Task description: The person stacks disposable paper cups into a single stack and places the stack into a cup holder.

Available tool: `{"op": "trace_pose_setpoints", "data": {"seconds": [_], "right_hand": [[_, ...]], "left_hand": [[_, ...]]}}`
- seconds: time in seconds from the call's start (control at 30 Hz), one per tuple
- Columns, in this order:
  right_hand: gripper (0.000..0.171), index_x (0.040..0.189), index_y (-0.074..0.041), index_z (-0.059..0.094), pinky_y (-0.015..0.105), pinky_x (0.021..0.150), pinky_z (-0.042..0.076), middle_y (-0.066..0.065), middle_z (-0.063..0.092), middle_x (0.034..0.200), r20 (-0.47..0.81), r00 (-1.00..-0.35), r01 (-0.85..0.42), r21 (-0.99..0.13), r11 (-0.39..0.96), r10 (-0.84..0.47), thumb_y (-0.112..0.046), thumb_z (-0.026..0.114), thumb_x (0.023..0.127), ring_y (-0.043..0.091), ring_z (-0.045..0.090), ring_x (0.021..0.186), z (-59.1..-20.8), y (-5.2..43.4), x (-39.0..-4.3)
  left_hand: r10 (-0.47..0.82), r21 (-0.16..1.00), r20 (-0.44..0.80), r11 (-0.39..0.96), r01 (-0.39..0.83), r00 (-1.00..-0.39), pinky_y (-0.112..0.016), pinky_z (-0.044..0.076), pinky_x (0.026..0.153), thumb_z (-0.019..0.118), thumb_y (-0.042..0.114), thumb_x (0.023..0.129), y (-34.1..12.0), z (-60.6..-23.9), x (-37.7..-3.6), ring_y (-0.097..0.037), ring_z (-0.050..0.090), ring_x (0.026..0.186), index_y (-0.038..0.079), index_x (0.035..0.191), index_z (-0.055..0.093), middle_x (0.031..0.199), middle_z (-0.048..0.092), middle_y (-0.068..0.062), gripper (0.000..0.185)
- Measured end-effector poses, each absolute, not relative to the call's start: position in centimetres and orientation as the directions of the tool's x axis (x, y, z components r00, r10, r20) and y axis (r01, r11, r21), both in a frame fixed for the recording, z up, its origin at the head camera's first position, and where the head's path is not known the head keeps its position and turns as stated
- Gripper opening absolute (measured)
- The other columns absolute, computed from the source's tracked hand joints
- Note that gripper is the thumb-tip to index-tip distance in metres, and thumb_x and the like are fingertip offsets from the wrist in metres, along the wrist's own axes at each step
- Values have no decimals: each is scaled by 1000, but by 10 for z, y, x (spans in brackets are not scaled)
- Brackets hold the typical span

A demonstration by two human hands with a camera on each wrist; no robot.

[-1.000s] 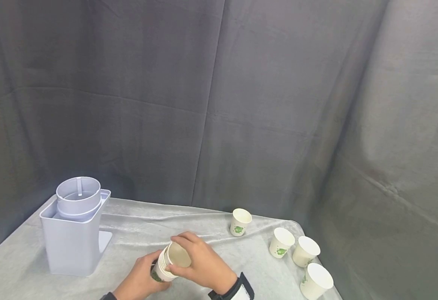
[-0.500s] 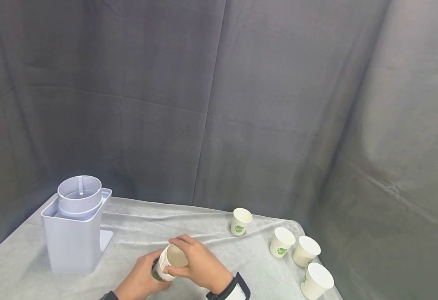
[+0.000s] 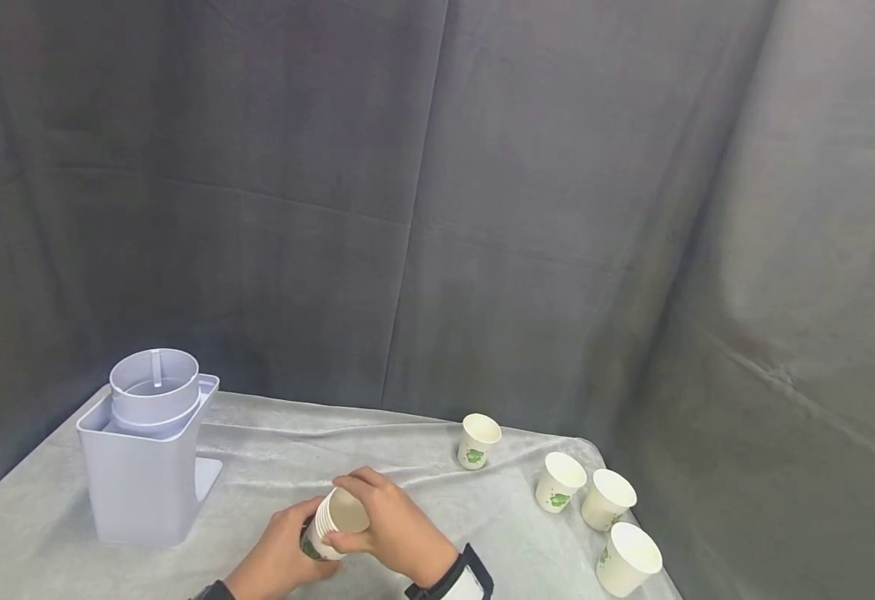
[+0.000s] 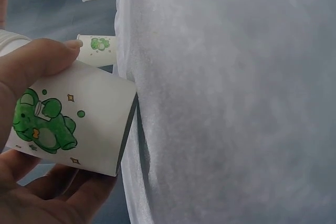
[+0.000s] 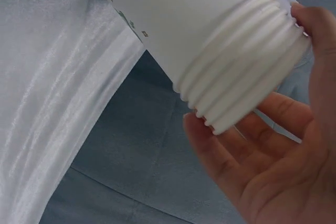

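Observation:
A nested stack of white paper cups (image 3: 327, 525) is tilted in front of me, its mouth facing up and to the right. My left hand (image 3: 280, 546) grips the lower part of the stack; in the left wrist view the thumb lies across a cup (image 4: 102, 114) with a green cartoon animal on it. At the mouth end, my right hand (image 3: 400, 529) pinches the rim between thumb and fingers. Several stacked rims (image 5: 247, 66) show close together in the right wrist view, with the right fingertips (image 5: 199, 129) at the outermost one.
Single paper cups stand upright on the grey cloth-covered table (image 3: 257, 467): one at the back (image 3: 480, 442), and others along the right edge, including a front cup (image 3: 627, 560). At left stands a pale lavender plastic container (image 3: 133, 492) with a round cup-like part (image 3: 154, 400) on top.
The top cup has sunk deeper into the stack, its rim now close to the others. My right hand has shifted slightly left with it. The left hand keeps its grip.

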State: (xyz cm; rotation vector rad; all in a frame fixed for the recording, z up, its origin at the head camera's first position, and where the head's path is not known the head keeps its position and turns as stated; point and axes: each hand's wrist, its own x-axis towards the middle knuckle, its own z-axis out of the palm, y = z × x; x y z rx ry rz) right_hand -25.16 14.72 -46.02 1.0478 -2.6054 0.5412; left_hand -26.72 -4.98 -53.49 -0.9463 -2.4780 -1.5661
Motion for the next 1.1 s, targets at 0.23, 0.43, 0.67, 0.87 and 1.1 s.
{"op": "trace_pose_setpoints", "data": {"seconds": [0.23,0.43,0.67,0.87,1.1], "right_hand": [[57,133,-8,60,8,79,47,0,62,120,377,-709,-700,-275,659,-596,-39,78,89,7,62,100,-464,145,-255],[58,136,-8,58,13,83,50,-1,61,125,349,-720,-693,-322,645,-600,-45,71,94,5,61,103,-460,150,-257],[44,131,-10,63,35,95,55,1,67,124,384,-762,-647,-415,639,-521,-43,60,101,17,65,111,-459,181,-273],[31,125,-8,66,42,95,54,7,69,120,421,-827,-544,-429,721,-373,-27,64,101,24,64,111,-465,224,-303],[25,116,-6,71,49,100,50,9,68,116,474,-838,-465,-364,807,-269,-15,72,93,28,62,114,-470,270,-341]], "left_hand": [[462,795,381,279,539,-801,-27,55,81,91,18,69,-53,-535,-268,-10,66,97,6,125,63,112,71,-3,64],[460,797,364,297,527,-810,-29,55,84,92,20,70,-51,-535,-269,-15,67,99,4,129,61,115,71,-4,68],[452,796,351,317,515,-820,-41,56,90,93,20,67,-44,-536,-267,-26,69,104,2,130,61,117,70,-6,73],[436,820,309,328,469,-845,-46,55,93,94,18,64,-42,-536,-267,-29,68,106,2,131,61,118,71,-7,76],[428,813,321,334,478,-845,-43,55,92,94,17,64,-45,-534,-267,-28,68,105,1,130,61,117,71,-6,76]]}}
